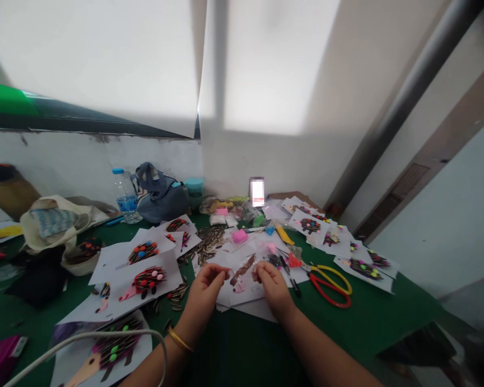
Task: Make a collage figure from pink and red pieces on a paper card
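My left hand [207, 285] is closed in a pinch, thumb against fingertips, above the left side of a white sheet of paper [248, 301]. Opposite it, my right hand [273, 287] also pinches at the sheet's right side. Whatever sits in either pinch is too small to make out; something clear and shiny shows near the fingertips. Between the hands, a brown elongated shape [243, 270] with a pink end [239, 287] lies on the paper. Sunflower seeds [210, 243] are heaped beyond my left hand. A black marker [291, 277] lies just right of my right hand.
Scissors with red and yellow handles [333, 285] rest at the right. Hedgehog pictures made with seeds [150, 279] lie at the left, and more [363, 269] at the right. A pink clay block [239, 236], water bottle [126, 196] and blue bag [161, 199] stand farther back. A white cable [105, 334] crosses the front left.
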Action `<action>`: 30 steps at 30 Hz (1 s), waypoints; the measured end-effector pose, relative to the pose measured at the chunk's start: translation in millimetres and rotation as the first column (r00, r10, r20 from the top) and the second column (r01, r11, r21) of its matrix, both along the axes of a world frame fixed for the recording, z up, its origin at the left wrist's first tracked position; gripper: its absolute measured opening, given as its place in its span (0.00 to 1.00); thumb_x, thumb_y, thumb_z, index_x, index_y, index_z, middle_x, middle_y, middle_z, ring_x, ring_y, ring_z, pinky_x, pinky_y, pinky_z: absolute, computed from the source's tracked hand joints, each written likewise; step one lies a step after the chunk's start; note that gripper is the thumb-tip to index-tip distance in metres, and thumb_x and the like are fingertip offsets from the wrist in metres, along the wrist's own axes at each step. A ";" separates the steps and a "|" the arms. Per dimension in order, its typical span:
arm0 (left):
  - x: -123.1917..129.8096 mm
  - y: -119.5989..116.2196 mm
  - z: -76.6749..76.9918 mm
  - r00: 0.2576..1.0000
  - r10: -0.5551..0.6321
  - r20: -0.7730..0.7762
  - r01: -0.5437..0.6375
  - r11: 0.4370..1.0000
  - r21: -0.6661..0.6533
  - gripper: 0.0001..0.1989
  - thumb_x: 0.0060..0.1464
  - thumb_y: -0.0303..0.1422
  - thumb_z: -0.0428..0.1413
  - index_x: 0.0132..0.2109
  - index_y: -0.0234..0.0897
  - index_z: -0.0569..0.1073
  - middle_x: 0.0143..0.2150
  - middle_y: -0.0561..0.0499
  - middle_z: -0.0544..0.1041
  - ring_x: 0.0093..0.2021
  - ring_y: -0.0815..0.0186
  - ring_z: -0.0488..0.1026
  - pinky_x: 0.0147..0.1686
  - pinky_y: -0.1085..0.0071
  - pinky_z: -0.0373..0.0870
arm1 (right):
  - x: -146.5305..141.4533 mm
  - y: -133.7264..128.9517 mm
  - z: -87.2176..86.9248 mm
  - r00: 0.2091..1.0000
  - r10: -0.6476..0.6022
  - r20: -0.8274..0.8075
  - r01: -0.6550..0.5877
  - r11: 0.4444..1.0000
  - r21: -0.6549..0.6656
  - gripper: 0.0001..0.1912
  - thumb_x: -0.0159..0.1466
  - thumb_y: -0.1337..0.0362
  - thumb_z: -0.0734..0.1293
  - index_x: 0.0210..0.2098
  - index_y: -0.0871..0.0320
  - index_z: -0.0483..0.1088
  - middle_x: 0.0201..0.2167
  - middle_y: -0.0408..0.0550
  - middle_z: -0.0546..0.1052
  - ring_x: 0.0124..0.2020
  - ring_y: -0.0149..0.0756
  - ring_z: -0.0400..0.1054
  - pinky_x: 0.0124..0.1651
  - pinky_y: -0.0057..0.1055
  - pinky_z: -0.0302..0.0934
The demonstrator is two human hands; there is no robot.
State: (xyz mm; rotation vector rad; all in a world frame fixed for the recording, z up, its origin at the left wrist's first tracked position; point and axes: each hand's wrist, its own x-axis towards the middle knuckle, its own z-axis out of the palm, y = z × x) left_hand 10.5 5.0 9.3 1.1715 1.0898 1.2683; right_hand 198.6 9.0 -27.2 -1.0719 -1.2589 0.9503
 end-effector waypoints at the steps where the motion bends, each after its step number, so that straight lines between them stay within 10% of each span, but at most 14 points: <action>1: 0.0 -0.4 -0.9 0.999 -0.024 -0.023 0.024 1.000 0.012 0.15 0.45 0.42 0.64 0.36 0.37 0.76 0.37 0.48 0.80 0.39 0.60 0.75 0.43 0.66 0.70 | 1.3 1.7 -1.8 0.999 -0.022 -0.035 0.022 1.000 -0.011 0.15 0.65 0.53 0.61 0.27 0.56 0.66 0.24 0.42 0.68 0.28 0.34 0.61 0.34 0.29 0.57; 22: 2.5 -3.4 -4.7 0.998 -0.040 -0.049 0.040 0.999 -0.001 0.18 0.42 0.39 0.66 0.42 0.38 0.81 0.47 0.46 0.81 0.51 0.53 0.74 0.57 0.58 0.66 | -3.1 -0.3 -7.2 0.990 0.070 -0.122 -0.078 0.995 -0.055 0.15 0.66 0.52 0.61 0.31 0.56 0.69 0.25 0.44 0.70 0.27 0.34 0.61 0.30 0.29 0.55; 30: 1.9 -1.0 -6.2 0.998 -0.015 -0.053 0.012 0.998 -0.060 0.20 0.35 0.40 0.69 0.38 0.36 0.81 0.38 0.45 0.83 0.42 0.53 0.78 0.45 0.60 0.73 | -2.9 -4.4 2.1 0.986 0.162 -0.040 -0.162 0.987 -0.006 0.12 0.65 0.60 0.60 0.27 0.56 0.69 0.25 0.43 0.69 0.28 0.33 0.61 0.34 0.29 0.55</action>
